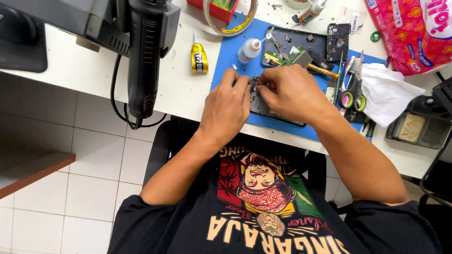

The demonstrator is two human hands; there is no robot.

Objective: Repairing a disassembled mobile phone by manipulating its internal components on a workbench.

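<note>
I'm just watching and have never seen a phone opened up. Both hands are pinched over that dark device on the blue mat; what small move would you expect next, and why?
Probably a gentle lift or pry at the top edge of the opened device. The left hand and right hand meet fingertip to fingertip there, on the blue mat. What they pinch is hidden.

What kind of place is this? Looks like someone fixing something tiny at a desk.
Most likely a small electronics repair bench. Both hands work on an opened dark device lying on a blue work mat, with a green circuit board behind it and a black hot-air gun hanging nearby.
</note>
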